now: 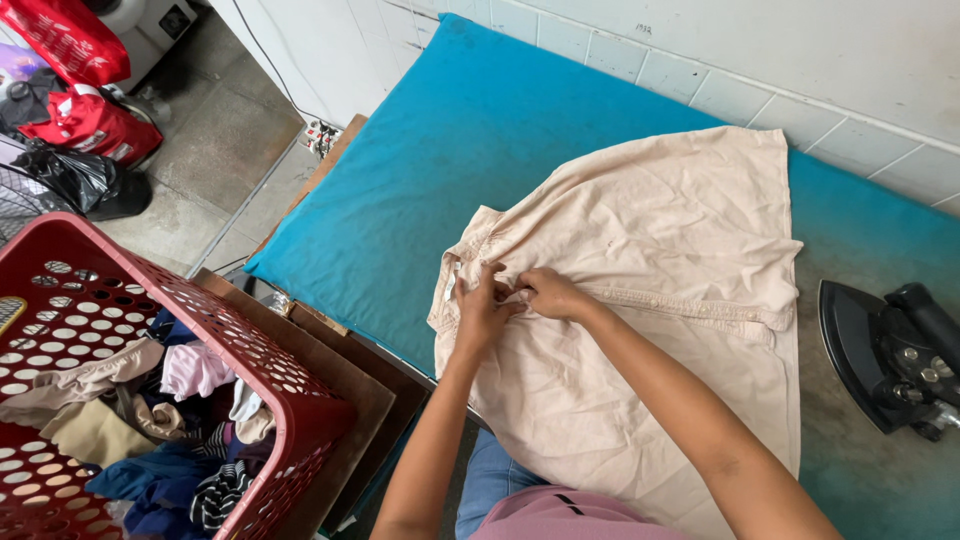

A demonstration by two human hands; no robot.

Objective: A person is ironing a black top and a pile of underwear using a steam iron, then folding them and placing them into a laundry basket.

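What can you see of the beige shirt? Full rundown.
The beige shirt is a light, wrinkled woven garment spread flat on the blue padded ironing surface, collar toward the left, button placket running across its middle. The left hand and right hand pinch the placket near the collar. Its lower edge hangs over the near side.

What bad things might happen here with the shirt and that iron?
The iron stands on its end close to the beige shirt; a tug on the cloth might knock it over. The shirt hangs over the blue pad's near edge, so it may slide off. Both the left hand and the right hand pinch the button strip, which could crease.
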